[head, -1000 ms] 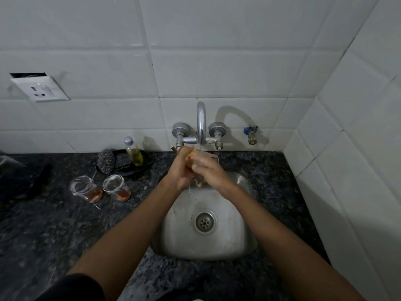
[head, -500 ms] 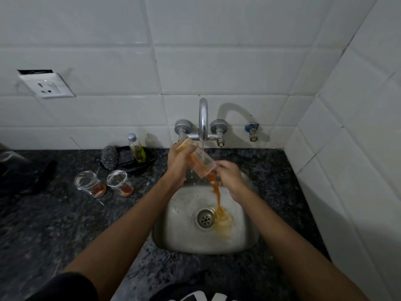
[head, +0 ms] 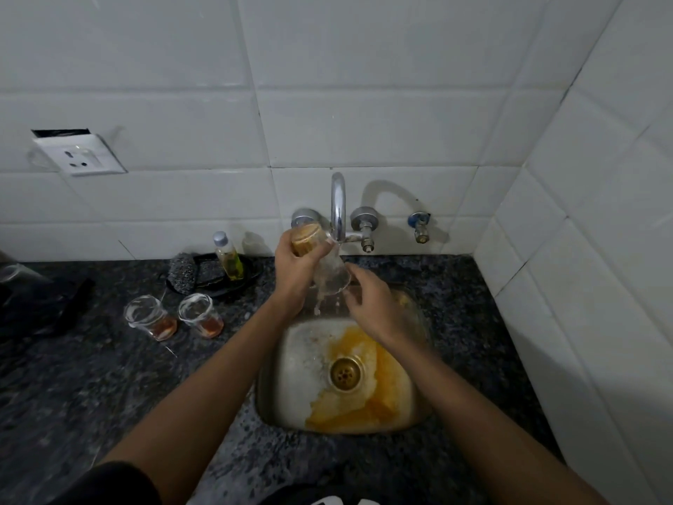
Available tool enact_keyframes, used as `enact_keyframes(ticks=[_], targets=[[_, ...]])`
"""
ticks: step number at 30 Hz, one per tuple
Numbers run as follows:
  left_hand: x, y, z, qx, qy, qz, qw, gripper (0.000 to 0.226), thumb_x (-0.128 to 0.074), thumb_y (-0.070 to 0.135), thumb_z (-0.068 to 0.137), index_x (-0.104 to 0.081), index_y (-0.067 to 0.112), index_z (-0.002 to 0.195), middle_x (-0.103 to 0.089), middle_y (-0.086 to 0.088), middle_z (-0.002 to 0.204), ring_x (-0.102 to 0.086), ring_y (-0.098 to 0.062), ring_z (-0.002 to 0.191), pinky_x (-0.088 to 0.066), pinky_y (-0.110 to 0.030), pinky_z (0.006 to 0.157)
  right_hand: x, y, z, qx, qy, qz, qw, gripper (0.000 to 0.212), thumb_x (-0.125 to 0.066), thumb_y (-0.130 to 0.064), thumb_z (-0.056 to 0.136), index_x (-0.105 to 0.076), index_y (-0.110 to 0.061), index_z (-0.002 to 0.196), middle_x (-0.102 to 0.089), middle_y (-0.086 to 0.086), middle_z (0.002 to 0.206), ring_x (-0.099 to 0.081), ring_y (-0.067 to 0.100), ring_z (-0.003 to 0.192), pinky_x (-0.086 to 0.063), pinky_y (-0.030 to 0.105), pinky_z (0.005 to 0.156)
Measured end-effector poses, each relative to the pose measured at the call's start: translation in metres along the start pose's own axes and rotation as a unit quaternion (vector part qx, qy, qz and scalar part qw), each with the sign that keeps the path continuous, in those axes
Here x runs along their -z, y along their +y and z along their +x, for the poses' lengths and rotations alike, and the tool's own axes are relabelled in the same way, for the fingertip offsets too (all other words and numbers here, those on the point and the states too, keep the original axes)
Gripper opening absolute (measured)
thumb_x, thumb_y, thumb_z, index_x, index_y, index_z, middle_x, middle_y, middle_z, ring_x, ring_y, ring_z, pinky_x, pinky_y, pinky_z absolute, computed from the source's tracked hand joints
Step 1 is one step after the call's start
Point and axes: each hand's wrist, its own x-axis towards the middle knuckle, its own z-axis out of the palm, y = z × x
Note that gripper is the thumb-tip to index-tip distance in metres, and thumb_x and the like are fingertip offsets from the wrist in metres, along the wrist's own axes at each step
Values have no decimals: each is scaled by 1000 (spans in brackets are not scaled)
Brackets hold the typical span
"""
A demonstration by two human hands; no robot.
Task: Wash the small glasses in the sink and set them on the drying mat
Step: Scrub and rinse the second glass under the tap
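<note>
My left hand grasps the tipped glass above the sink, frame centre; right hand loose at its rim.

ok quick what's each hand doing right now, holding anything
Left hand: closed around the glass, tipped mouth down over the sink.
Right hand: open, fingers at the rim of the glass, no grip on it.
</note>
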Motion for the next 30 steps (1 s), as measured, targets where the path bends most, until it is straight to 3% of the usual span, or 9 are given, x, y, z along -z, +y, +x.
enact_keyframes(ticks=[3, 6, 10, 14, 19, 22, 24, 28, 30], targets=[[2, -6, 3, 76, 9, -50, 996, 52, -86, 30, 86, -60, 14, 129, -73, -11, 117, -77, -22, 98, -64, -32, 74, -4, -3, 0, 50, 33, -35, 998, 55, -61, -7, 100, -49, -11, 154, -56, 9, 150, -54, 21, 136, -44, 30, 112], [3, -15, 4, 142, 13, -96, 985, 57, -80, 31, 89, -54, 7, 134, -70, -18, 119, -75, -29, 101, -64, -46, 81, -4, -8, 0, 89, 47, -39, 994, 51, -54, -8, 104, -49, -9, 155, -53, 12, 154, -50, 24, 142, -42, 33, 117], [6, -16, 4, 174, -85, -162, 968, 27, -66, 29, 94, -59, 7, 108, -64, -17, 94, -64, -26, 85, -57, -40, 77, -5, -12, 9, 131, 88, -13, 987, 41, -59, -5, 103, -63, -8, 143, -66, 10, 140, -63, 19, 129, -50, 29, 110], [6, -18, 5, 212, -137, -239, 938, 35, -64, 32, 99, -56, 11, 127, -66, -17, 109, -67, -30, 97, -55, -47, 91, -5, -16, 22, 78, 141, 44, 986, 31, -73, -6, 97, -73, -5, 128, -77, 8, 120, -72, 13, 109, -57, 23, 97], [2, -22, 10, 224, -149, -211, 940, 44, -71, 40, 99, -61, 7, 126, -70, -15, 107, -70, -29, 98, -57, -44, 87, -5, -11, 18, 177, 153, -40, 971, 33, -77, 0, 90, -75, -3, 123, -77, 12, 119, -73, 19, 111, -49, 14, 104], [0, -25, 13, 245, -113, -251, 930, 35, -65, 39, 99, -63, 7, 114, -68, -14, 102, -67, -28, 95, -51, -48, 97, -6, -18, 20, 48, 177, 37, 982, 29, -72, -5, 96, -75, -7, 124, -79, 5, 114, -74, 10, 103, -61, 27, 93], [-4, -26, 13, 265, -111, -285, 915, 38, -62, 40, 100, -61, 7, 116, -67, -14, 101, -67, -28, 95, -49, -49, 100, -6, -24, 22, 37, 178, 37, 983, 29, -69, -2, 96, -75, -7, 123, -79, 5, 113, -72, 8, 102, -58, 20, 92], [-3, -31, 21, 278, -130, -226, 924, 52, -78, 42, 90, -56, 9, 123, -64, -13, 99, -68, -26, 88, -58, -42, 78, 0, -33, 18, 208, 138, -39, 968, 29, -64, -10, 95, -75, -2, 121, -77, 12, 116, -70, 13, 109, -50, 12, 99], [-1, -29, 23, 275, -117, -213, 930, 51, -81, 40, 88, -59, 8, 121, -64, -14, 102, -69, -26, 87, -58, -43, 80, -1, -31, 20, 127, 148, 0, 981, 29, -68, -10, 96, -75, -6, 124, -78, 7, 116, -72, 12, 107, -52, 12, 95]])
